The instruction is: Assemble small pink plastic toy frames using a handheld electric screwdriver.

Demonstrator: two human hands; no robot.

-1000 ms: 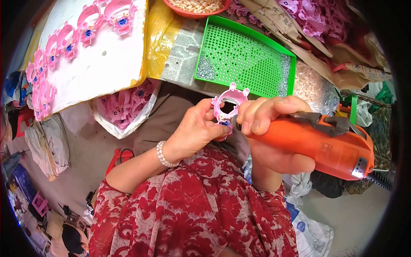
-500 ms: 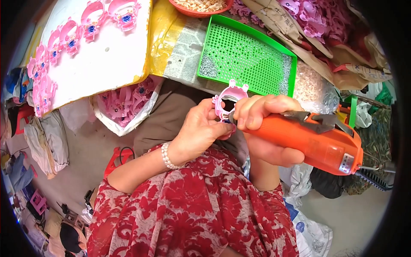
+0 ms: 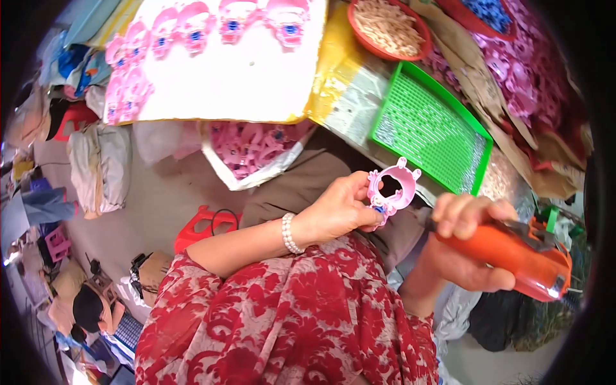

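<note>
My left hand [image 3: 335, 210] pinches a pink plastic ring-shaped piece [image 3: 404, 179] with two ear-like knobs on its upper edge and a blue part low on it. Its round opening faces up toward me. Wrapped around an orange electric screwdriver [image 3: 526, 262], my right hand [image 3: 471, 234] is off to the right of the piece. The tool's tip end points left and does not touch the piece. A green perforated tray [image 3: 427, 122] with small metal bits along its ends lies just beyond both hands.
Similar pink pieces [image 3: 194, 29] line the edges of a white board [image 3: 250, 96] at upper left. Below it, a white-edged bag [image 3: 224, 173] holds more. Beyond the tray are a red bowl [image 3: 359, 45] of beige parts, blue parts [image 3: 491, 14] and a pink heap [image 3: 532, 83]. A red stool [image 3: 199, 228] stands left.
The screwdriver has drawn away from the pink piece toward the right, in my right hand. My left hand still holds the piece. The whole view has shifted and turned.
</note>
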